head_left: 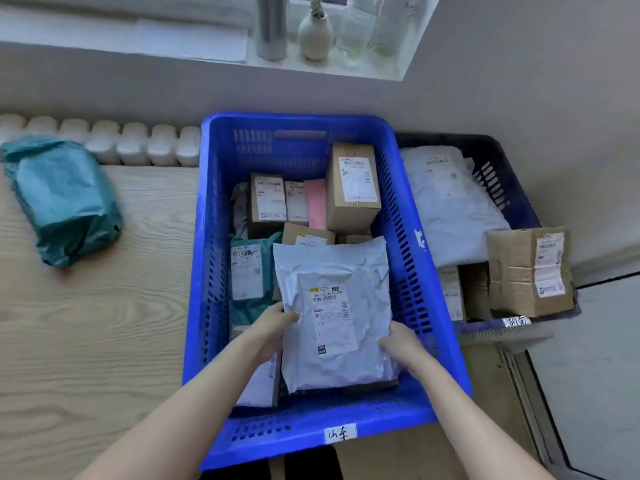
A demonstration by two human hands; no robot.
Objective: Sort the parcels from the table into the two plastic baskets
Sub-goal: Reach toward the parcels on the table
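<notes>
Two hands, left [268, 332] and right [401, 344], grip the white mailer [336, 317] by its lower edges, label up, steadying it over the blue basket [408, 415]; one green parcel [64, 199] waits on the table [104, 323].

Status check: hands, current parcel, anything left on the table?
Both hands, left and right, grip the white mailer over the bright blue basket. One teal parcel left on the table. Nothing blocking.
</notes>
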